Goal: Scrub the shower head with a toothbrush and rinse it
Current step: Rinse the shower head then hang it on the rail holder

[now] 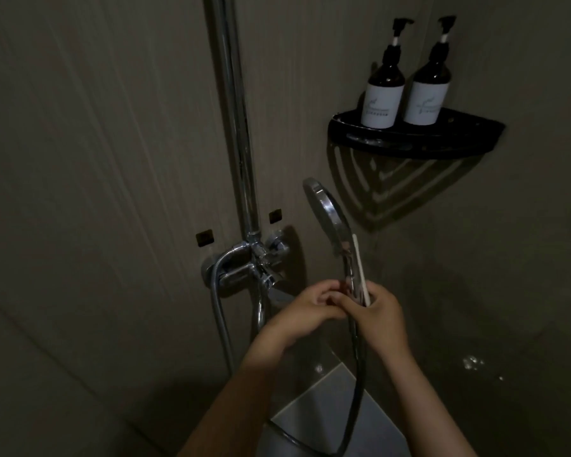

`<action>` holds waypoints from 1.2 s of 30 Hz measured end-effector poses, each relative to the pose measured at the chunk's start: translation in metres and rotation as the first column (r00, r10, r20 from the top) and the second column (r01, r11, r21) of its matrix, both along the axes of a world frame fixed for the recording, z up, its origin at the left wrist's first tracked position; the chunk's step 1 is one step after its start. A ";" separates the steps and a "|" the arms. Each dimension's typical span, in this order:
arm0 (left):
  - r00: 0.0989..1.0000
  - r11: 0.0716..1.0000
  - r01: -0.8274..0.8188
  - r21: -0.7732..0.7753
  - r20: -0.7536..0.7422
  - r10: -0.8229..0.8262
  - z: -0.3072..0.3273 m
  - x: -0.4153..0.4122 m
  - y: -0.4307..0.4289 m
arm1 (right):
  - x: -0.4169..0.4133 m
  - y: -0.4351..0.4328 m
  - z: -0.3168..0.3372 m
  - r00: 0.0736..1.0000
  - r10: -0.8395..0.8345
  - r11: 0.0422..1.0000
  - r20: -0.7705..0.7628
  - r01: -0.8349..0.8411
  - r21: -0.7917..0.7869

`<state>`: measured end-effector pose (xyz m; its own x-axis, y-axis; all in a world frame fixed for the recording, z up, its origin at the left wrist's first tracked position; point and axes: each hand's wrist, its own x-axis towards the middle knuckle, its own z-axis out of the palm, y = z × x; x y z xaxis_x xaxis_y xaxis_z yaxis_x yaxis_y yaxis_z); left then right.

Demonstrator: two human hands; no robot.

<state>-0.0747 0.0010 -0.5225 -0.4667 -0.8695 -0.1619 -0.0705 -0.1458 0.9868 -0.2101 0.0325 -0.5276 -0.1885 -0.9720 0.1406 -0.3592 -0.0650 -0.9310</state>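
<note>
A chrome hand shower head (pixel 327 209) stands upright in front of the wall, its face turned away to the right. My right hand (pixel 378 316) grips its handle together with a white toothbrush (pixel 360 270) that points up alongside the handle; the brush end is hard to make out. My left hand (pixel 305 313) curls its fingers against the handle from the left, touching my right hand. The metal hose (pixel 356 367) drops from the handle and loops below.
A chrome mixer tap (pixel 251 263) with a riser pipe (pixel 236 127) is mounted on the wall at left. A black corner shelf (pixel 409 140) at upper right carries two dark pump bottles (pixel 381 90). Light floor tiles lie below.
</note>
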 end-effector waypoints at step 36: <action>0.903 0.739 -0.035 -0.673 0.296 0.312 0.216 -0.027 -0.048 | -0.012 -0.083 0.222 0.896 0.315 0.924 0.313 -0.214 -0.317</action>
<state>-0.1016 -0.0470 -0.3065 -0.3219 -0.8847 0.3371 -0.4815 0.4595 0.7463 -0.2219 -0.0501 -0.3055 -0.0155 -0.9268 0.3752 0.0545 -0.3754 -0.9252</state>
